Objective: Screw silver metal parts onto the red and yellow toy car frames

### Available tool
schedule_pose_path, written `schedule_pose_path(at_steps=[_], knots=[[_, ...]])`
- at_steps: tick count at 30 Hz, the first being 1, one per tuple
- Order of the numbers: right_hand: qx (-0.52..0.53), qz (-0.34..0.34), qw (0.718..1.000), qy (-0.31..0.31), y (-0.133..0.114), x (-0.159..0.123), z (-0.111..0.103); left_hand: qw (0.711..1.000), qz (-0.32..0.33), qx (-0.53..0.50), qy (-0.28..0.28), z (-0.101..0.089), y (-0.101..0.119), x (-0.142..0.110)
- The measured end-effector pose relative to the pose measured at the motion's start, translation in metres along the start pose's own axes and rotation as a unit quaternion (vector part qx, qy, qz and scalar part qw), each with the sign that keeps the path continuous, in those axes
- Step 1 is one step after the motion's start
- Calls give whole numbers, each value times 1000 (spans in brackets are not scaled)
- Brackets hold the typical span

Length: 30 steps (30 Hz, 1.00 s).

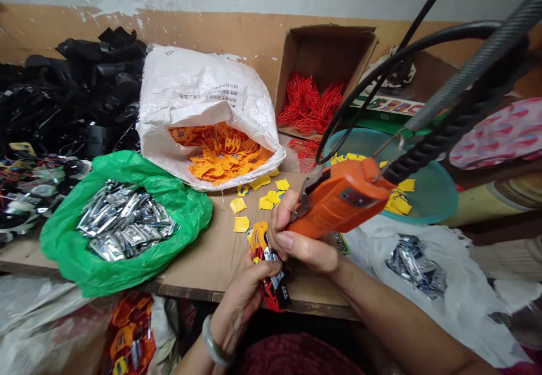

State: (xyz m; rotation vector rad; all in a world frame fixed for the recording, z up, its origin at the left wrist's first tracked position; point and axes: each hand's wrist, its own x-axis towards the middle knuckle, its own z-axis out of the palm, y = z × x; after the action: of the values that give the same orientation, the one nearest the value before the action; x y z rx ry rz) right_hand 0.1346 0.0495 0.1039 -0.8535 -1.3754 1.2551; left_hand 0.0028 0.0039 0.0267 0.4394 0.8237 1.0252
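Observation:
My right hand (296, 239) is wrapped round an orange powered hand tool (342, 197) that hangs from black cables (444, 121) running up to the right. The tool's tip points down-left at a small red and black toy part with an orange tag (266, 267). My left hand (243, 296), with a pale bangle on the wrist, pinches that part from below, just over the front edge of the cardboard-covered bench (207, 256). Both hands touch each other at the part.
A green bag of silver foil packets (122, 219) lies at left. A white sack of orange tags (212, 138) sits behind. Loose yellow tags (258, 197), a carton of red wire pieces (313, 98), a teal basin (427, 194) and black parts (84, 81) surround them.

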Motion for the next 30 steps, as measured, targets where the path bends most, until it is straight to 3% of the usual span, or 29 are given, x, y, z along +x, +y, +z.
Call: schedule_pose_path(at_steps=[3, 9, 16, 22, 30], knots=[[76, 14, 995, -61, 5, 2, -2, 1000, -5, -6, 11, 0, 1, 2], [209, -55, 976, 42, -1, 11, -2, 997, -46, -38, 38, -9, 0, 6], [233, -77, 969, 31, -22, -2, -8, 998, -22, -58, 15, -9, -2, 6], [245, -67, 967, -14, -14, -11, -2, 998, -28, -56, 30, -5, 1, 5], [238, -59, 969, -17, -7, -12, 0, 997, -26, -64, 31, -2, 3, 4]])
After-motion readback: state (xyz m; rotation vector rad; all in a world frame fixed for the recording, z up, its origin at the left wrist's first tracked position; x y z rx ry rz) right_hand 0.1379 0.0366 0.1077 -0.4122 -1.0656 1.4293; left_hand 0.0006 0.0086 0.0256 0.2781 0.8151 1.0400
